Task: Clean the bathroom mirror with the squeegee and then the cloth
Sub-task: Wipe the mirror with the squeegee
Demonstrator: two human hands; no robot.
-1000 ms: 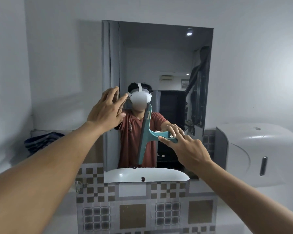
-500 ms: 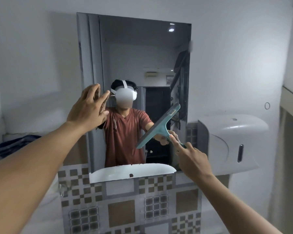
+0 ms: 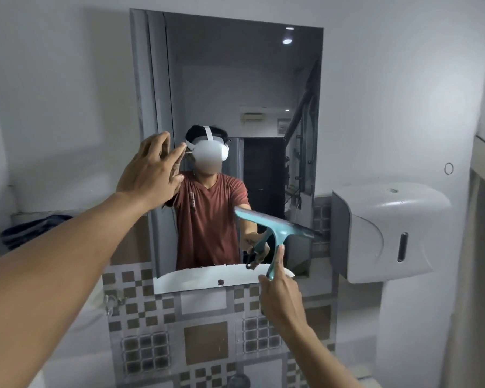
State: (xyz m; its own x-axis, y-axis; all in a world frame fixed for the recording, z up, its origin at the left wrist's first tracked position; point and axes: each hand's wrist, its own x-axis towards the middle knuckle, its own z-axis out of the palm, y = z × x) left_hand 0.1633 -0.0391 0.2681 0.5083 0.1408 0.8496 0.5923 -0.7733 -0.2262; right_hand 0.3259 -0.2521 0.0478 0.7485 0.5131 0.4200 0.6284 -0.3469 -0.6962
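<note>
Wall: you face one grey bathroom wall (image 3: 389, 79), with a tiled band (image 3: 205, 340) running under the glass.
Mirror: one mirror (image 3: 235, 79) is fixed upright, straight ahead of you, and both your arms reach towards it.
Dispenser: one white dispenser (image 3: 387, 231) hangs just beside the mirror's right edge.
Cloth: one dark bundle (image 3: 31, 228) lies on the ledge at far left (probably the cloth, though it is too blurred to be sure), well apart from both hands and nearer your left.
Squeegee: one teal squeegee (image 3: 275, 228) sits at the mirror's lower right; its blade runs nearly level, dipping to the right, and its handle drops down to your palm.
Right hand: your right hand (image 3: 280, 295) is closed round the handle's lower end, directly beneath the blade.
Left hand: your left hand (image 3: 151, 169) is spread and holds nothing, raised at the mirror's left edge; whether it touches the glass cannot be told.
Key relation: the uncleaned glass lies above the blade, so the next stroke likely starts higher up.
</note>
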